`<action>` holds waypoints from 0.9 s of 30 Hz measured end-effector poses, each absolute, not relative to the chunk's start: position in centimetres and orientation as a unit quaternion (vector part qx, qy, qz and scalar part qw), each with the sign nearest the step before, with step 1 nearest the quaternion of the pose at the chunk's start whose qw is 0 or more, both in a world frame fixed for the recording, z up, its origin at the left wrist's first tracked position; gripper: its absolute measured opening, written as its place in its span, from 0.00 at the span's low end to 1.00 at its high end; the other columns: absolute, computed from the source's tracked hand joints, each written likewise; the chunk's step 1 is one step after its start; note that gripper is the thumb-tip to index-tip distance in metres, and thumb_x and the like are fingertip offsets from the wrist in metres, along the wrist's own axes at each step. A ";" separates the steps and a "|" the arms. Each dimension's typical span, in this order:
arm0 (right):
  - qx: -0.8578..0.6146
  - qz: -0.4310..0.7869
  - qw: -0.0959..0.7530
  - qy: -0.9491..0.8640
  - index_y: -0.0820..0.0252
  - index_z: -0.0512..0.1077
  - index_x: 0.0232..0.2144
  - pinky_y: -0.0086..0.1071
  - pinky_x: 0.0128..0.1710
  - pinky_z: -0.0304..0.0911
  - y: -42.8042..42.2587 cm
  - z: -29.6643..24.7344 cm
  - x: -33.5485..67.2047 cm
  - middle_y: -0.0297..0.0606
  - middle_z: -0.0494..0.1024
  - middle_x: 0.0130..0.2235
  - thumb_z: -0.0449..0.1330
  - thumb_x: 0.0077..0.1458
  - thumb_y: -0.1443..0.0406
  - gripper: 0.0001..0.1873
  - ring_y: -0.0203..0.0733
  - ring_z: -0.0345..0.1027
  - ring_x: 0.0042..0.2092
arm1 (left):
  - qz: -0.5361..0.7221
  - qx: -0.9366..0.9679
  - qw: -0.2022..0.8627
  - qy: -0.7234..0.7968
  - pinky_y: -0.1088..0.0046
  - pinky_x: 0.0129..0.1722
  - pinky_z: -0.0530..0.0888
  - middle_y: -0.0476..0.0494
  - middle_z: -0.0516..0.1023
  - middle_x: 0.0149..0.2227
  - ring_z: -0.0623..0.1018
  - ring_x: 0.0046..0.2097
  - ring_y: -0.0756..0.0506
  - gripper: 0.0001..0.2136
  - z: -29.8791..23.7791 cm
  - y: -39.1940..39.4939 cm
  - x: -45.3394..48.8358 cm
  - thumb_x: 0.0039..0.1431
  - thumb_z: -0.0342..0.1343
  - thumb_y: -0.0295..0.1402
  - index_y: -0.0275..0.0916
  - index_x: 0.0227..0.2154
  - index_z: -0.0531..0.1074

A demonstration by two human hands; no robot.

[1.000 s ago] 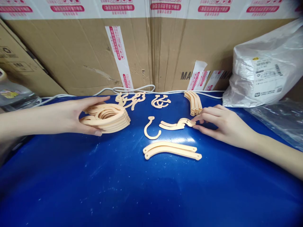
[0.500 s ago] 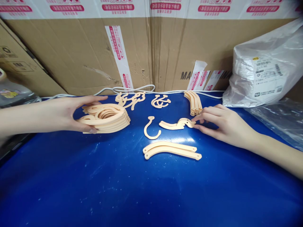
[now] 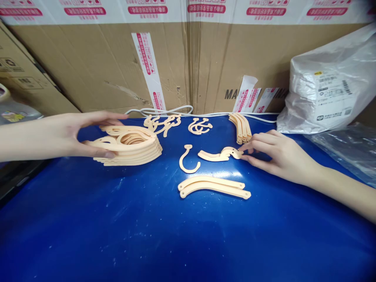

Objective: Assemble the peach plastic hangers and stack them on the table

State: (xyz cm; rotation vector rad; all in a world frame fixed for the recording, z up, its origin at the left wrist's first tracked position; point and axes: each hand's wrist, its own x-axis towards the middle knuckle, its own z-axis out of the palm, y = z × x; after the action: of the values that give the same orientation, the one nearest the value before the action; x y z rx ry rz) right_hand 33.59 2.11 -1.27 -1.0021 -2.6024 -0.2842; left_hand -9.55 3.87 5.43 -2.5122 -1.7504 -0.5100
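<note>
My left hand (image 3: 70, 135) is spread around the left end of a stack of folded plastic hangers (image 3: 135, 150), cream in colour. Its thumb rests along the near edge of the upper hangers, while the index finger stretches out beyond the far side. At the right, my right hand (image 3: 273, 152) pinches the end of a short curved hanger piece (image 3: 216, 156) lying on the table. Between the hands lies a single hanger hook (image 3: 189, 166). Two curved hanger arms (image 3: 211, 186) lie side by side nearer to me.
Farther back on the blue table (image 3: 188, 239) are loose hooks (image 3: 199, 126), a tangle of hook pieces (image 3: 163, 123) and a pile of hanger arms (image 3: 241, 129). A white cable (image 3: 167, 113) runs before cardboard boxes (image 3: 102, 66). A white plastic bag (image 3: 320, 86) stands at the right.
My left hand has drawn back to the left and slightly up, exposing more of the stack's left end. The right hand keeps its pinch in the same place.
</note>
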 end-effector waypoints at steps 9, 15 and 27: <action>-0.354 -0.101 0.164 -0.915 0.57 0.71 0.40 0.38 0.40 0.58 2.1 -1.2 33.6 0.38 0.77 0.39 0.53 0.64 0.61 0.09 0.42 0.71 0.38 | -0.123 -0.774 -0.081 -0.616 0.50 0.59 0.63 0.49 0.74 0.55 0.74 0.54 0.36 0.51 7.6 4.1 -10.6 0.32 0.54 0.71 0.46 0.59 0.63; -0.351 -0.093 0.169 -0.916 0.57 0.72 0.41 0.38 0.40 0.58 2.1 -1.2 33.7 0.38 0.78 0.39 0.53 0.64 0.61 0.09 0.43 0.71 0.39 | -0.130 -0.776 -0.092 -0.610 0.48 0.58 0.63 0.50 0.74 0.55 0.73 0.53 0.36 0.46 7.2 5.1 -12.0 0.39 0.57 0.66 0.44 0.59 0.63; -0.343 -0.101 0.175 -0.917 0.57 0.71 0.42 0.38 0.40 0.59 2.0 -1.1 33.6 0.38 0.77 0.40 0.55 0.63 0.63 0.07 0.42 0.70 0.39 | -0.125 -0.800 -0.050 -0.585 0.48 0.54 0.66 0.51 0.76 0.51 0.75 0.50 0.38 0.39 6.9 5.0 -10.8 0.45 0.57 0.60 0.43 0.58 0.65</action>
State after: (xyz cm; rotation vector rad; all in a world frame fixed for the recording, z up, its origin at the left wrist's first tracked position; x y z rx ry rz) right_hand 33.55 2.04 -1.09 -0.9722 -2.5986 -0.2860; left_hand -10.78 4.98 6.90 -2.5960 -1.8984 -0.4067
